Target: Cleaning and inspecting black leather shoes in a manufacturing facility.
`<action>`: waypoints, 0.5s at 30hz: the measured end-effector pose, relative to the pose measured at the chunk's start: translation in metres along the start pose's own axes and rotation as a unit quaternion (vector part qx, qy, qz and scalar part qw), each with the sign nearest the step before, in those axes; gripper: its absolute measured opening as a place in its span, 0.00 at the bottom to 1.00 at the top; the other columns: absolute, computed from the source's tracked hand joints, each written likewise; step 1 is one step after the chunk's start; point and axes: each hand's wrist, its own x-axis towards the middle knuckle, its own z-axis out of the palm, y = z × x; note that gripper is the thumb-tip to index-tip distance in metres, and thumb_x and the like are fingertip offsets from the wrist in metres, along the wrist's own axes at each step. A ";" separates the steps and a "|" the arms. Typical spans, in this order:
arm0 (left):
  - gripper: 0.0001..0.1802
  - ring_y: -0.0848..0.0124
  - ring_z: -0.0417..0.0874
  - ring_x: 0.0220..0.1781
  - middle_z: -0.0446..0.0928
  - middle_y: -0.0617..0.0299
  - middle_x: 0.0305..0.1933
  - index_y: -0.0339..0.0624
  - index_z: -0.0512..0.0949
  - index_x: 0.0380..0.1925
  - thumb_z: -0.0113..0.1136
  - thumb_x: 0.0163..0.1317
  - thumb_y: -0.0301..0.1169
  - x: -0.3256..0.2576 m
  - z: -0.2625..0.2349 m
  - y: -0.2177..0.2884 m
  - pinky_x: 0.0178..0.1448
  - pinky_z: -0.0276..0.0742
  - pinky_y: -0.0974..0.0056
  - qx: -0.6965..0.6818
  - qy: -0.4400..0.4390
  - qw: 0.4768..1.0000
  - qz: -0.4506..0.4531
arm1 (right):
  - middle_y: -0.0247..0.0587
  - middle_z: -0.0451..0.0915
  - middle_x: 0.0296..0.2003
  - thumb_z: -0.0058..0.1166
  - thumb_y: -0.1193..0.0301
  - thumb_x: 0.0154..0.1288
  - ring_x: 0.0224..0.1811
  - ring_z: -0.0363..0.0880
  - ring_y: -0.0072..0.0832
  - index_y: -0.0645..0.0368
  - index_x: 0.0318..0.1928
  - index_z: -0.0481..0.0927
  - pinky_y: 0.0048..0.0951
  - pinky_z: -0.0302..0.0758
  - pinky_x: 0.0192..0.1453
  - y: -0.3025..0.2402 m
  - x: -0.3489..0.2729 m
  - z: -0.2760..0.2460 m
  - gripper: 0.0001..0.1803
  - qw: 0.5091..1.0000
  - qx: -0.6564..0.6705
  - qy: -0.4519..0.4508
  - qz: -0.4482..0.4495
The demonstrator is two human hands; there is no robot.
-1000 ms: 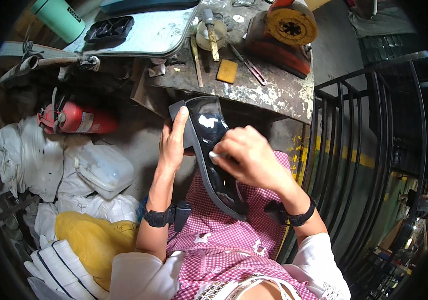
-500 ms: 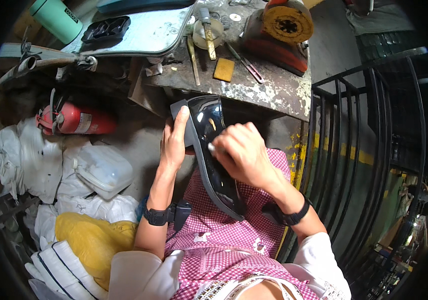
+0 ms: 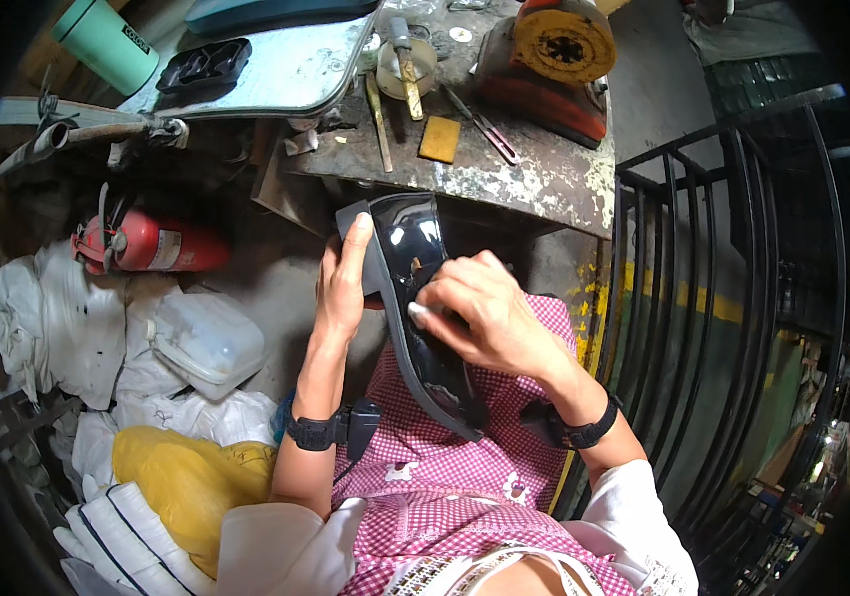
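A glossy black shoe with a thick dark grey sole is held on its side above my lap, heel toward the bench and toe toward me. My left hand grips it by the heel, thumb along the heel block and the other fingers mostly hidden behind. Against the shiny upper, my right hand is closed with fingers curled. A small white bit shows at its thumb tip; whether this is a scrap in the pinch or something on the thumb, I cannot tell. Pink checked cloth covers my lap below the shoe.
On the worn bench ahead lie a yellow-brown block, a cutter, a brush over a round container and a red machine. A red fire extinguisher and white sacks lie left. Black railing stands right.
My right hand has moved slightly down along the shoe's upper, toward the toe, and turned a little. My left hand keeps its hold on the heel.
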 end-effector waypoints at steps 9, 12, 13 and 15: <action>0.28 0.74 0.76 0.31 0.77 0.60 0.32 0.35 0.76 0.38 0.45 0.62 0.53 0.004 0.001 -0.008 0.37 0.72 0.70 0.035 0.014 0.999 -0.016 | 0.36 0.69 0.23 0.58 0.72 0.51 0.27 0.69 0.31 0.57 0.27 0.72 0.31 0.61 0.33 0.009 -0.006 0.008 0.08 0.998 -0.029 0.056 -0.026; 0.28 0.75 0.76 0.30 0.77 0.61 0.31 0.35 0.75 0.37 0.45 0.62 0.53 0.001 0.004 -0.008 0.36 0.72 0.70 0.015 0.007 1.000 0.006 | 0.35 0.69 0.23 0.58 0.72 0.50 0.26 0.68 0.31 0.57 0.26 0.71 0.31 0.60 0.33 -0.001 -0.014 0.015 0.08 0.999 0.025 0.031 -0.022; 0.28 0.75 0.76 0.29 0.77 0.61 0.30 0.36 0.75 0.36 0.45 0.62 0.53 0.001 0.003 -0.007 0.35 0.72 0.70 0.017 0.008 1.000 -0.012 | 0.35 0.69 0.24 0.59 0.73 0.50 0.27 0.69 0.30 0.57 0.27 0.71 0.31 0.60 0.33 0.006 -0.009 0.014 0.08 0.997 -0.038 0.062 -0.025; 0.27 0.76 0.76 0.27 0.76 0.62 0.28 0.37 0.75 0.35 0.45 0.62 0.53 0.004 0.004 -0.004 0.32 0.72 0.70 0.024 0.008 0.999 -0.020 | 0.34 0.69 0.24 0.59 0.73 0.50 0.27 0.69 0.29 0.57 0.27 0.71 0.30 0.60 0.33 0.020 -0.003 0.018 0.08 0.991 -0.073 0.109 -0.022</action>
